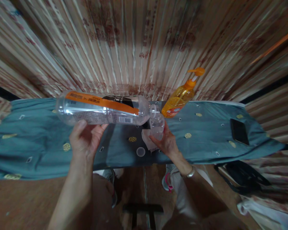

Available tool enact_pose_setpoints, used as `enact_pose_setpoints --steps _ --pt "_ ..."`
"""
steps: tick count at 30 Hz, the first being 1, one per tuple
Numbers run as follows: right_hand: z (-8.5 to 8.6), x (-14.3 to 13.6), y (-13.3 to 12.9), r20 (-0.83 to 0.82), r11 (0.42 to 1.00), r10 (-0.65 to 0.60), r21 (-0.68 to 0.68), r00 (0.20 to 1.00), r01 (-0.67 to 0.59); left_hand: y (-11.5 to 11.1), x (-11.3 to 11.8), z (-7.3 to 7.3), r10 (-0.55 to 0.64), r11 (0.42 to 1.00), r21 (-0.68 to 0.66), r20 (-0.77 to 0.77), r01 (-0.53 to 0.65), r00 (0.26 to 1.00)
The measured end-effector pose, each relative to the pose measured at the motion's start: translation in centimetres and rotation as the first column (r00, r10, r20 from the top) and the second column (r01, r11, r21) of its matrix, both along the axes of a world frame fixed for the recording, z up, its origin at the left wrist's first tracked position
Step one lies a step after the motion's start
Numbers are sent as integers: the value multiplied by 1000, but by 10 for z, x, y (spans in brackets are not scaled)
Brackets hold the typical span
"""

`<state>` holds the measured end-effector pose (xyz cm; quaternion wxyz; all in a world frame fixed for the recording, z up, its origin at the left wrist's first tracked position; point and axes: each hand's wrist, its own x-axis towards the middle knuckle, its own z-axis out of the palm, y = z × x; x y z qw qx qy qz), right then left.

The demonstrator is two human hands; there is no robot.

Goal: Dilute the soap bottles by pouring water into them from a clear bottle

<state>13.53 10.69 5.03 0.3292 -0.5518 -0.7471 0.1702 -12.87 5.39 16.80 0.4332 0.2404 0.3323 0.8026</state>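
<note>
My left hand is closed around the underside of a large clear plastic bottle with an orange and silver label. The bottle lies tipped on its side in the air, its neck pointing right. That neck meets the top of a small clear plastic bottle, which my right hand grips from the right. Whether liquid is flowing between them I cannot tell. Behind my right hand stands an orange pump bottle, partly full. A pale folded cloth or tissue and a small round clear cap lie below the small bottle.
A teal patterned cloth covers the narrow table. A dark flat phone-like object lies at its right. Pleated curtains hang close behind. Below are a black bag and a dark stool.
</note>
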Motion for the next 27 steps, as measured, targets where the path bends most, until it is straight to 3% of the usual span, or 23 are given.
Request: enact_pose_setpoints --steps 27 --pt "-3 1 1 -19 999 13 51 1000 -12 1 2 1 24 1000 -6 7 -24 1000"
